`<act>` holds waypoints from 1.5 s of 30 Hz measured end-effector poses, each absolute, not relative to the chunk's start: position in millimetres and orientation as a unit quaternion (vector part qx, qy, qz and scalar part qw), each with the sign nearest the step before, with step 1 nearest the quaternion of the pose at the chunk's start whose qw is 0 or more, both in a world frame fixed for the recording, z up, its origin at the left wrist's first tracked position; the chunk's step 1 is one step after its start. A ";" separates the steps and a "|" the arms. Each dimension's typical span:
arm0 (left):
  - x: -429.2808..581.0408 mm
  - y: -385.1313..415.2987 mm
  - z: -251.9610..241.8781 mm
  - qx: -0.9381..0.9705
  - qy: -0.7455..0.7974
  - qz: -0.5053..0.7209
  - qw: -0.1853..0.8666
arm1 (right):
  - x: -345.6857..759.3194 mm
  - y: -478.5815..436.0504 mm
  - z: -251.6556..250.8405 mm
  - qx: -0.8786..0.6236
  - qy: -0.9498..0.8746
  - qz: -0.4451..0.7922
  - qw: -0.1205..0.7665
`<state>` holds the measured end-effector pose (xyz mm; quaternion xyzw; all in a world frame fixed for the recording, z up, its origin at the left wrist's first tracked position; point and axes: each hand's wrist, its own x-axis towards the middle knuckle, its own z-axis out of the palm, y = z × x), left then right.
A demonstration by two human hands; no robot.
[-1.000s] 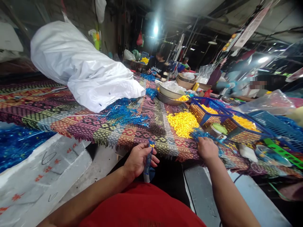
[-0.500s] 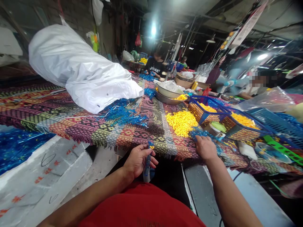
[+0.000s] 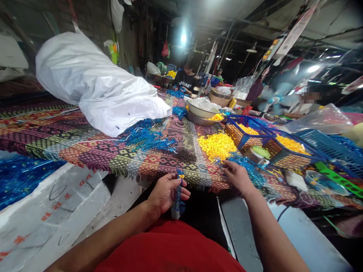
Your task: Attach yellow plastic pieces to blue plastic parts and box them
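Note:
My left hand (image 3: pixel 164 192) is closed in front of my red shirt, thumb against fingers, on a blue plastic piece (image 3: pixel 177 194). A small yellow bit shows at the top of that piece. Over the table's near edge, my right hand (image 3: pixel 239 176) has its thumb and fingertips drawn together; what they hold, if anything, is too small to make out. Just beyond those fingertips is a heap of small yellow plastic parts (image 3: pixel 217 146). Blue clear plastic pieces (image 3: pixel 252 172) lie beside and behind the hand. A little pile of dark beads (image 3: pixel 185 155) lies left of the yellow heap.
A large white sack (image 3: pixel 119 94) lies across the patterned cloth (image 3: pixel 93 158) at left, with more blue pieces (image 3: pixel 147 138) by it. Blue baskets (image 3: pixel 246 132) of yellow parts, a green-lidded tub (image 3: pixel 261 152) and metal bowls (image 3: pixel 202 109) stand at right. Co-workers sit farther back.
My right hand has moved left from the blue pieces to the near edge of the yellow heap, its fingers drawn closer together. My left hand keeps its hold on the blue piece.

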<state>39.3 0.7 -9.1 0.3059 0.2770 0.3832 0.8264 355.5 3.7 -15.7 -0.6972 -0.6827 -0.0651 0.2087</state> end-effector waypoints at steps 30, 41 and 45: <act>26.9 -0.5 5.8 0.377 0.265 0.465 0.756 | 172.7 -16.6 3.9 -0.445 -0.466 0.484 0.593; 26.5 -1.3 0.5 0.461 0.250 0.485 0.700 | 166.1 -17.6 4.6 -0.451 -0.445 0.490 0.599; 24.7 -1.6 2.9 0.513 0.245 0.481 0.668 | 168.5 -17.3 0.3 -0.478 -0.449 0.463 0.596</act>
